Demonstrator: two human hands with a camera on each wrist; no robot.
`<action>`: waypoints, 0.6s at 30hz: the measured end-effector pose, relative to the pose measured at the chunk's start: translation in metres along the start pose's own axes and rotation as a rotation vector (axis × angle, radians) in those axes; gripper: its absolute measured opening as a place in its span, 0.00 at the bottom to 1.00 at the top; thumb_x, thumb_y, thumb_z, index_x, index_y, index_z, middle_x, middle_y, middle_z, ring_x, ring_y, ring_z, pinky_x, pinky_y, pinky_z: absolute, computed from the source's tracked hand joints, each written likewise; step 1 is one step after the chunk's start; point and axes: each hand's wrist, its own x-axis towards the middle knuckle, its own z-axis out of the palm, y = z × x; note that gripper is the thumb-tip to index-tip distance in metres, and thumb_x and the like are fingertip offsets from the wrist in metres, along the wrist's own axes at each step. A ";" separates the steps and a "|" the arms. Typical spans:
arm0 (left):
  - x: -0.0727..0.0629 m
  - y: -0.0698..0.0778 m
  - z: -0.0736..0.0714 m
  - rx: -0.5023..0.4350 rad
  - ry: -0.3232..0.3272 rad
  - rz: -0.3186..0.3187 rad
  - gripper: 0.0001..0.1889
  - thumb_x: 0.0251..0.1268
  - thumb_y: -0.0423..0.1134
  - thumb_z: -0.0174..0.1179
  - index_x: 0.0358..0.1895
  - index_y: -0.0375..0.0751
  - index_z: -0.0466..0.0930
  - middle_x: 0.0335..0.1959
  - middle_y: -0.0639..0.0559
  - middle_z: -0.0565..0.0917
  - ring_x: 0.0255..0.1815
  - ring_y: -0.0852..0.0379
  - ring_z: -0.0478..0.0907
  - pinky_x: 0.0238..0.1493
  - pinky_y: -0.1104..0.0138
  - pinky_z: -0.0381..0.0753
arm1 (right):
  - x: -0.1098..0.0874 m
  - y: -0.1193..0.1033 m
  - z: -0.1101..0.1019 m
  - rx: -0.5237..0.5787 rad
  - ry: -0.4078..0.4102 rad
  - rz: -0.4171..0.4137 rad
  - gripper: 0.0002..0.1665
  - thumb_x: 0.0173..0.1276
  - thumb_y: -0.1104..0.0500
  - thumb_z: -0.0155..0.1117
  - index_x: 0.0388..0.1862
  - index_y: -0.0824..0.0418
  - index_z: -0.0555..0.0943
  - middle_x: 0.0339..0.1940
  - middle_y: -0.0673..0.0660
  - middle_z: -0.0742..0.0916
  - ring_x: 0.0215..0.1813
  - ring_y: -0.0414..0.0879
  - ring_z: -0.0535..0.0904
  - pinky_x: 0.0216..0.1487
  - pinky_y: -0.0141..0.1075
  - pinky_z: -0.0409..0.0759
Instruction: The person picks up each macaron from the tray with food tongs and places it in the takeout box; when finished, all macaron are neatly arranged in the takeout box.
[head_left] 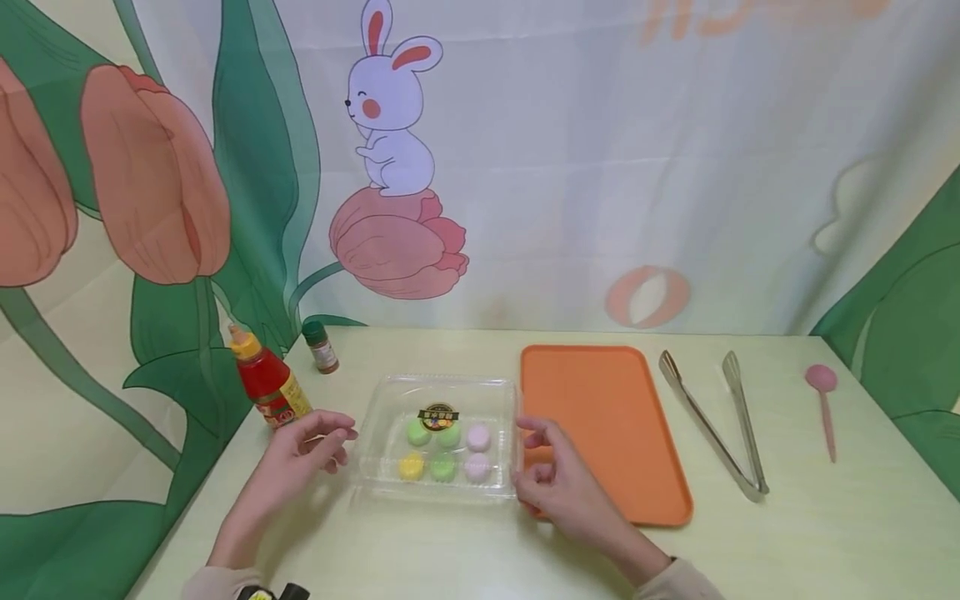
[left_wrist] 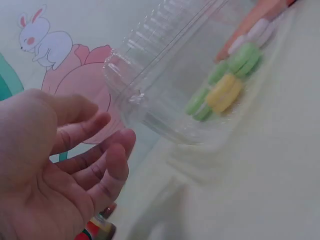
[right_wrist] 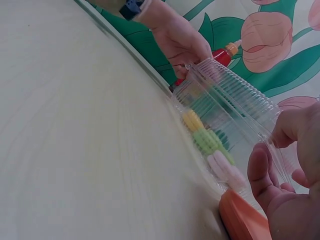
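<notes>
A clear plastic clamshell box [head_left: 390, 417], its lid closed and a black-and-gold label on top, rests on the table. Several macarons [head_left: 443, 467] in green, yellow and pale pink sit inside. My left hand [head_left: 303, 454] hovers just off the box's left side, fingers loosely bent and holding nothing; the left wrist view shows a gap between fingertips and plastic. At the opposite side, my right hand [head_left: 558, 487] has its fingertips right at the box's edge, thumb near the front corner and index finger farther back. In the right wrist view these fingers [right_wrist: 261, 167] overlap the rim.
Partly under my right hand lies an orange tray [head_left: 600, 400]. Right of it are metal tongs [head_left: 742, 425], spread apart, and a pink spoon [head_left: 822, 383]. A red squeeze bottle [head_left: 266, 379] and a green-capped spice jar [head_left: 321, 348] stand at the back left. A printed curtain [head_left: 540, 167] hangs behind.
</notes>
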 end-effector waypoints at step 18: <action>-0.028 -0.013 0.021 -0.289 -0.027 -0.070 0.33 0.73 0.31 0.75 0.79 0.36 0.75 0.69 0.39 0.78 0.49 0.57 0.87 0.51 0.70 0.90 | -0.001 0.006 0.008 0.010 0.035 0.008 0.47 0.72 0.66 0.78 0.85 0.55 0.66 0.68 0.66 0.71 0.34 0.44 0.80 0.34 0.29 0.83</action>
